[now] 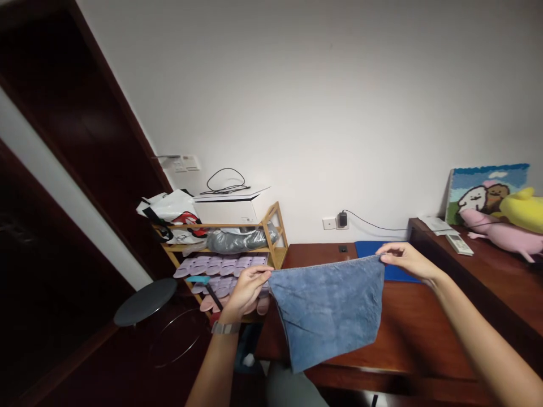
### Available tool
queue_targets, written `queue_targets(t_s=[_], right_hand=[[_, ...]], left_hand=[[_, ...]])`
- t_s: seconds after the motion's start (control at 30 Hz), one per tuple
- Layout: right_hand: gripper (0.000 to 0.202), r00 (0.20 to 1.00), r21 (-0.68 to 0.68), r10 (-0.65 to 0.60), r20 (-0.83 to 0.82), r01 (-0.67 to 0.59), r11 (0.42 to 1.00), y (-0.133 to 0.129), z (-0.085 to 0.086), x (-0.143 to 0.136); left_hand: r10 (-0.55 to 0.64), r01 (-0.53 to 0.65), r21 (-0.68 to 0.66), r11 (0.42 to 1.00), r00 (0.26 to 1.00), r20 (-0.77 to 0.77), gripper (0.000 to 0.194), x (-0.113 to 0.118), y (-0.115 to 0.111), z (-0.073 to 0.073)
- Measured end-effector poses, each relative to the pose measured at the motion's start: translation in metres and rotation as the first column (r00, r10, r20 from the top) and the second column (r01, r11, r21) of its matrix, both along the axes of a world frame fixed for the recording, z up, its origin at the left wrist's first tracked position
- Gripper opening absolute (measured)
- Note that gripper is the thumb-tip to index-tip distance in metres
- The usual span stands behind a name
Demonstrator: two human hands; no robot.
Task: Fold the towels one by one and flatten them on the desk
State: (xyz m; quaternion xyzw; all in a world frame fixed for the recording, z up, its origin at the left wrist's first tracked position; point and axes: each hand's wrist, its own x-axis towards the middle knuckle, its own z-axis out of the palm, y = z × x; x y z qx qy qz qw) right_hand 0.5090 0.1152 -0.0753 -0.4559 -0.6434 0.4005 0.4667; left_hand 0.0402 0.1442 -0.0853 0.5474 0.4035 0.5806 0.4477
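Note:
A blue-grey cloth hangs stretched between my two hands, its stitched top edge pulled nearly straight. My left hand pinches its upper left corner; a wide band circles that wrist. At the upper right corner, my right hand grips the edge between thumb and fingers. The lower part drapes freely, with a few creases on the left side. Below and behind it lies the reddish-brown wooden table, partly hidden by the cloth. A blue flat mat on the table shows behind my right hand.
Left of the table stands a wooden rack with purple slippers, a white box and bags. A round stool is at far left. On the right, a raised surface bears a remote and plush toys.

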Motion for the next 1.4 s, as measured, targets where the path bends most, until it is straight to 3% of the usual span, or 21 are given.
queue_targets(t_s=[0.33, 0.6, 0.73, 0.8, 0.87, 1.0, 1.1, 1.17, 1.23, 1.33, 1.4], right_hand=[[0.062, 0.956, 0.056, -0.291, -0.043, 0.294, 0.954, -0.021, 0.015, 0.001], [0.056, 0.931, 0.151, -0.340, -0.135, 0.359, 0.921, -0.064, 0.013, 0.008], [0.049, 0.934, 0.159, -0.315, -0.169, 0.342, 0.926, -0.055, 0.009, 0.006], [0.048, 0.942, 0.137, -0.289, -0.169, 0.313, 0.940, -0.035, -0.004, 0.005], [0.048, 0.947, 0.108, -0.280, -0.159, 0.299, 0.948, -0.007, -0.027, 0.006], [0.047, 0.944, 0.036, -0.322, -0.068, 0.325, 0.945, 0.069, -0.094, 0.007], [0.040, 0.886, -0.002, -0.460, 0.056, 0.461, 0.887, 0.126, -0.141, -0.001], [0.036, 0.837, -0.011, -0.534, 0.115, 0.539, 0.842, 0.149, -0.169, -0.013], [0.036, 0.807, -0.015, -0.570, 0.156, 0.579, 0.815, 0.153, -0.197, -0.031], [0.040, 0.791, -0.006, -0.572, 0.217, 0.587, 0.809, 0.127, -0.247, -0.071], [0.046, 0.781, 0.039, -0.558, 0.279, 0.572, 0.819, 0.099, -0.284, -0.098]], left_hand=[[0.011, -0.010, 0.068, 0.998, 1.000, -0.017, 0.042, 0.030, 0.005, 0.028], [0.042, -0.070, 0.233, 0.970, 0.991, 0.123, 0.024, 0.035, -0.012, 0.037], [0.042, -0.058, 0.169, 0.984, 0.994, 0.098, 0.024, 0.038, 0.015, 0.032], [0.005, -0.011, 0.100, 0.995, 0.998, 0.062, 0.027, 0.042, 0.043, 0.015], [-0.019, 0.021, 0.063, 0.998, 1.000, -0.019, 0.030, 0.047, 0.077, -0.012], [0.065, -0.038, 0.100, 0.994, 0.955, -0.289, 0.030, 0.063, 0.150, -0.075], [0.141, -0.100, 0.125, 0.987, 0.912, -0.385, 0.021, 0.082, 0.185, -0.117], [0.187, -0.134, 0.149, 0.980, 0.877, -0.443, 0.018, 0.094, 0.190, -0.146], [0.195, -0.132, 0.161, 0.978, 0.847, -0.494, 0.019, 0.104, 0.179, -0.178], [0.146, -0.024, 0.197, 0.980, 0.762, -0.631, 0.024, 0.108, 0.145, -0.234], [0.161, 0.099, 0.270, 0.958, 0.593, -0.789, 0.031, 0.103, 0.120, -0.270]])
